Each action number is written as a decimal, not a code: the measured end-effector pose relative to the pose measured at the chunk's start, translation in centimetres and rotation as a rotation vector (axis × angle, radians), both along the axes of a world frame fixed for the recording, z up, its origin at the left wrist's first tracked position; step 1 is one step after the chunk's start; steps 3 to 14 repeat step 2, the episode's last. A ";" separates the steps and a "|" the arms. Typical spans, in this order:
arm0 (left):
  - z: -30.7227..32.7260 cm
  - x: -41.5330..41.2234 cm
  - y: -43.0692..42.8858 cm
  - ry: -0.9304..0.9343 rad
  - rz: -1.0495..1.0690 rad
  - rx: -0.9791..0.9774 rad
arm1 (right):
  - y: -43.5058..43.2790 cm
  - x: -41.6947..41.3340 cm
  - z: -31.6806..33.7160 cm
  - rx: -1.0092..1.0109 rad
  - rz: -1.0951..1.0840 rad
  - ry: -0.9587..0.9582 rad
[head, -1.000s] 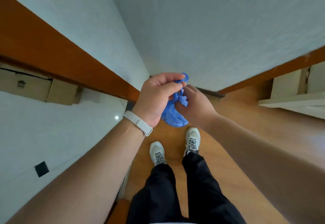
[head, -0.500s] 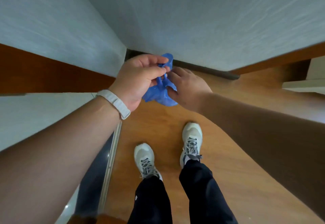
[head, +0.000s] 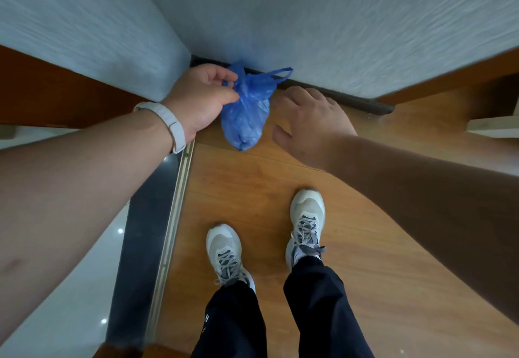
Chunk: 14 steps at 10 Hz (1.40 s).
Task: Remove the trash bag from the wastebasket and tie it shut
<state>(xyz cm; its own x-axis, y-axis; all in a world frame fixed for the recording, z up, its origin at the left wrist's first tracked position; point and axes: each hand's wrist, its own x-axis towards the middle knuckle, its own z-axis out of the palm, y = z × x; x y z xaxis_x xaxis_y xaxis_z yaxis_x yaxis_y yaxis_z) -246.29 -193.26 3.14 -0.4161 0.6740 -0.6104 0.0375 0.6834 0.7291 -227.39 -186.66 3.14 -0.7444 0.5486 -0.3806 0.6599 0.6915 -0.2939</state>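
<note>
A small blue plastic trash bag (head: 245, 110) hangs in the air in front of me, its neck bunched and two handle loops sticking up. My left hand (head: 200, 96), with a white band on the wrist, pinches the bag at its neck between thumb and fingers. My right hand (head: 309, 117) hovers just to the right of the bag, fingers spread, holding nothing and apart from the plastic. No wastebasket is in view.
I stand on a wooden floor (head: 280, 189) near a corner of grey-blue walls (head: 309, 20) with a dark baseboard (head: 351, 99). A metal threshold strip (head: 168, 231) and glossy tile lie to the left. My two grey shoes (head: 306, 223) are below the hands.
My right hand has let go of the bag and moved to the right, fingers spread. The bag now hangs from my left hand alone. The view tilted further down.
</note>
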 end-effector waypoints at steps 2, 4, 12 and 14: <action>3.0 -0.1 -1.3 0.254 -0.159 -0.100 | 0.2 -0.3 3.5 0.013 -0.017 0.014; 3.0 -0.1 -1.3 0.254 -0.159 -0.100 | 0.2 -0.3 3.5 0.013 -0.017 0.014; 3.0 -0.1 -1.3 0.254 -0.159 -0.100 | 0.2 -0.3 3.5 0.013 -0.017 0.014; 3.0 -0.1 -1.3 0.254 -0.159 -0.100 | 0.2 -0.3 3.5 0.013 -0.017 0.014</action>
